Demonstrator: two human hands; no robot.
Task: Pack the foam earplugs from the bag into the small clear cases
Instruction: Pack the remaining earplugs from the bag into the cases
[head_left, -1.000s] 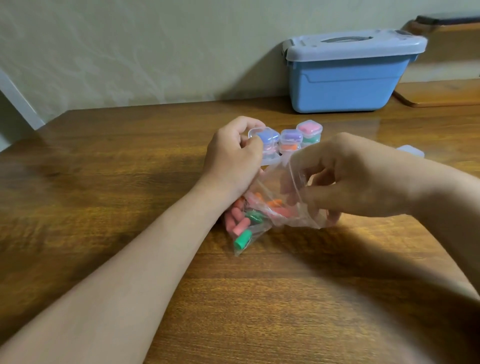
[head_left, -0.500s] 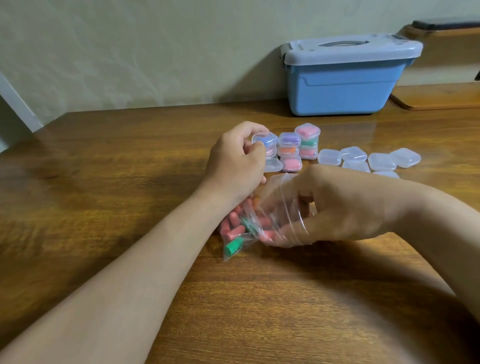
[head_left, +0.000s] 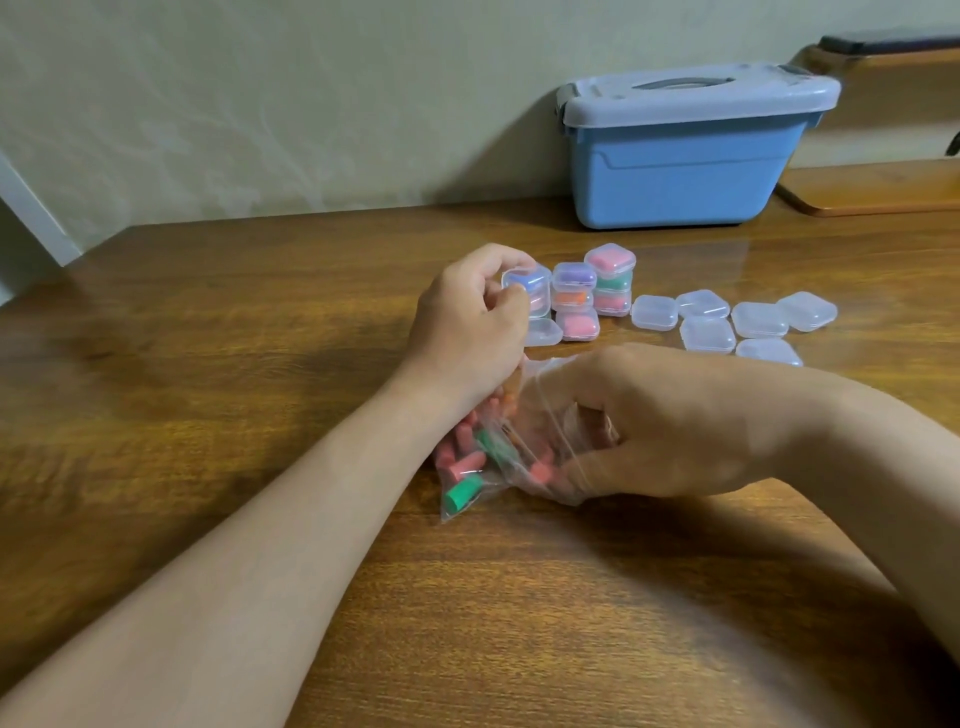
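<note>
Wooden table (head_left: 208, 374) against a beige wall, blue lidded box (head_left: 685, 171) in the upper right of the frame. Clear bag (head_left: 493, 457) lies at frame centre with pink, orange and green earplugs (head_left: 461, 496) inside.

Left hand (head_left: 467, 322) is curled above the bag. It looks like it pinches the bag's lip to keep the mouth open, but the plastic in the pinch is too faint to confirm. Right hand (head_left: 665, 431) has its fingers pushed into the bag, seen through the plastic and bent down among the earplugs. Cannot tell whether it has one pinched yet.

Filled cases (head_left: 576, 291) sit stacked just right of the left hand. Empty cases (head_left: 727, 322) are spread out to the right of those, lids shut.

Change: a second ago the right hand is higher, at the bag's mouth, and blocks most of the empty cases. Half a second ago it drops lower with its fingers entering the bag. Now it sits deeper and the fingers reach the earplug pile. The empty cases show in full. Left hand barely shifts. The bag flattens onto the table a bit.

Meaning for the task: probably the fetch step, grabbing the next earplugs for an empty case. Several cases are done, plenty are left.
</note>
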